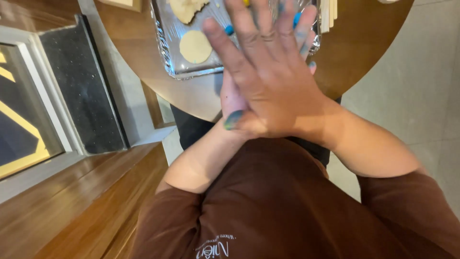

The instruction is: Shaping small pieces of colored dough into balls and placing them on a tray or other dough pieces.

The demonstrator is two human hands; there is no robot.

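Brown sleeves and the front of a brown shirt fill the bottom of the frame, nearest the lens. Above them, at centre, the right hand lies flat on top of the left hand, palms pressed together and fingers spread straight; neither grips anything, though whether something thin sits between the palms cannot be told. Blue-green smears mark the right fingertips and the left thumb.

Both hands point up the frame, toward the foil-lined tray at upper centre, which they partly cover. On the foil lies a round pale dough disc, just left of the fingers, with a larger ragged dough piece above it at the top edge. The right hand, being uppermost, is the nearer to both.

Beneath the tray is a round wooden table. Grey floor tiles show at right; wooden boards and a dark stone sill at left.
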